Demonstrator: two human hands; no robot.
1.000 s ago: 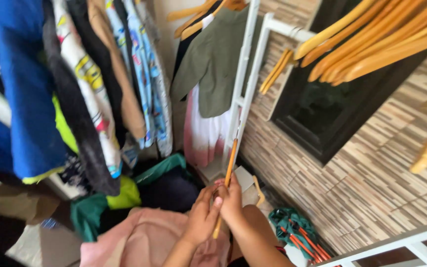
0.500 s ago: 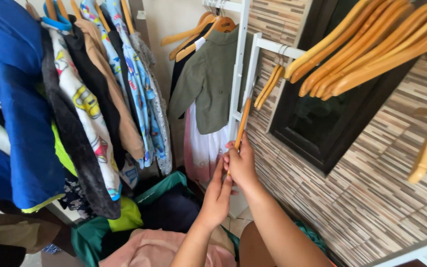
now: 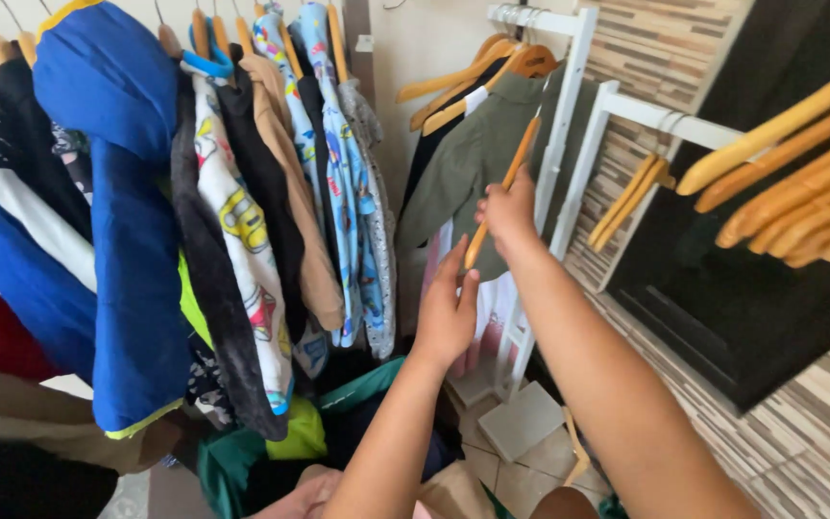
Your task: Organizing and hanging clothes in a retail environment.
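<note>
Both arms reached forward and up toward the white rack (image 3: 569,125). The right hand (image 3: 509,211) was raised higher, its fingers closed around a wooden hanger (image 3: 503,187), which slanted upward in front of the grey-green jacket (image 3: 477,159) hanging at the rack's end. The left hand (image 3: 449,312) sat just below, palm open and fingers straight, fingertips touching or almost touching the hanger's lower end; it held nothing. To the left hung a row of clothes, among them a blue garment (image 3: 122,211) and a printed shirt (image 3: 242,240). More bare wooden hangers (image 3: 799,183) crowded the upper right.
</note>
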